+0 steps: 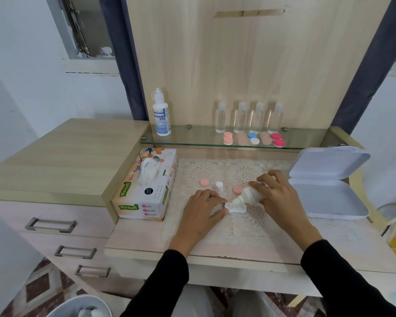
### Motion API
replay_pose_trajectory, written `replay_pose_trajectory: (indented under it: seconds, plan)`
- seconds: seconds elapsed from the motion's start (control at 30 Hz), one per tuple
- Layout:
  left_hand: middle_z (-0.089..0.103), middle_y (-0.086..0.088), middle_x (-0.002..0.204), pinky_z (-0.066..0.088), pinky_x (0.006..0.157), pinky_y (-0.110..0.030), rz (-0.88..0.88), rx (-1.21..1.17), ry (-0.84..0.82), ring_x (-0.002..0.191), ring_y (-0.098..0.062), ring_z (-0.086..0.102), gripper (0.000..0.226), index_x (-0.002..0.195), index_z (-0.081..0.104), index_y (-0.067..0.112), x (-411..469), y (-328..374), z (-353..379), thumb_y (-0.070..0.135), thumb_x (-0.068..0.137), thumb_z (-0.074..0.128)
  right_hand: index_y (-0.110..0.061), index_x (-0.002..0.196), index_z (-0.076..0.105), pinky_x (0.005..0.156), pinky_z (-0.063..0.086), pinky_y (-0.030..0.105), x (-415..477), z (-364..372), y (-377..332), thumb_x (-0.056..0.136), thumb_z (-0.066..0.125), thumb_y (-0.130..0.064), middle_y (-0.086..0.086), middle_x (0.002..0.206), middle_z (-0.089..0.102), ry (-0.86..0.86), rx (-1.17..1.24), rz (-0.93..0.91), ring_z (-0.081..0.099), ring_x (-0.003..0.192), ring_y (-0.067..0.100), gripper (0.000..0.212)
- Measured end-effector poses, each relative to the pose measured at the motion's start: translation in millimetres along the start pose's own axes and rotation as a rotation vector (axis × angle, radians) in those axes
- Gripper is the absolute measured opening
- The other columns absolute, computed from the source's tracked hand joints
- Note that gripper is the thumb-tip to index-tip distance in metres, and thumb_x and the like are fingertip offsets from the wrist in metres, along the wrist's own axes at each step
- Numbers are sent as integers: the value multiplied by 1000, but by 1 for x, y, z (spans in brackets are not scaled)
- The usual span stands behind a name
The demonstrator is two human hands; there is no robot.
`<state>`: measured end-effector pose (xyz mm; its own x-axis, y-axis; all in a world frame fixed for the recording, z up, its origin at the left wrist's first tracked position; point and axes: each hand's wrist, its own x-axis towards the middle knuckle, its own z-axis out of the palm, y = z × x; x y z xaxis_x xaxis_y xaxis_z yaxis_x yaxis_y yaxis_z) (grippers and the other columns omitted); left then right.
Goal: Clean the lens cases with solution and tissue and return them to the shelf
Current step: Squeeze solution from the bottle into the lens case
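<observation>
The right hand (277, 193) is gripping a small solution bottle (249, 196), tilting it so the nozzle is pointing down onto an open white lens case (237, 209) lying on the lace mat (238, 170) on the counter (146, 239). The left hand (201, 211) is pinching the case's left end with curled fingers. Two pink caps (204, 182) and a white cap (219, 185) are sitting on the mat just behind, and more cases (254, 138) are lying on the glass shelf (192, 138), with the tissue box (146, 191) standing at the left
</observation>
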<state>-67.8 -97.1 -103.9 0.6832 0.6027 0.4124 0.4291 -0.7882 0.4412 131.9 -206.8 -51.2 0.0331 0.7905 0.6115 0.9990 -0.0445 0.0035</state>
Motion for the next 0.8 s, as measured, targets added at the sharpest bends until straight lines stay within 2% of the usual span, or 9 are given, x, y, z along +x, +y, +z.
replay_pose_trajectory:
  seconds: [0.13,0.37,0.57,0.8]
  plan:
    - [53,11,112,37,87,-27,-6,0,5,105,-8,43,27,112,64,33,0,0,0,44,88,58,-10,96,73,49,50,36,4,-1,1,36,88,8,5,90,64,-30,-11,-22,45,95,27,65]
    - [53,11,112,36,86,-26,-2,-4,-2,105,-8,43,34,113,63,32,0,-1,-1,50,87,50,-10,94,74,57,49,36,9,-3,0,38,87,8,4,89,63,-5,-23,-76,50,91,29,60]
    - [53,11,112,36,87,-26,-8,-4,-3,105,-8,42,28,113,63,32,0,0,0,44,89,57,-10,93,74,58,48,37,11,-3,0,38,88,7,4,88,62,-1,-23,-89,49,92,28,59]
    - [53,12,112,37,88,-27,-6,-8,-4,105,-7,42,36,112,63,34,0,-1,1,52,86,47,-9,90,74,61,47,38,14,-2,-2,37,86,11,4,85,62,17,-13,-106,45,93,25,57]
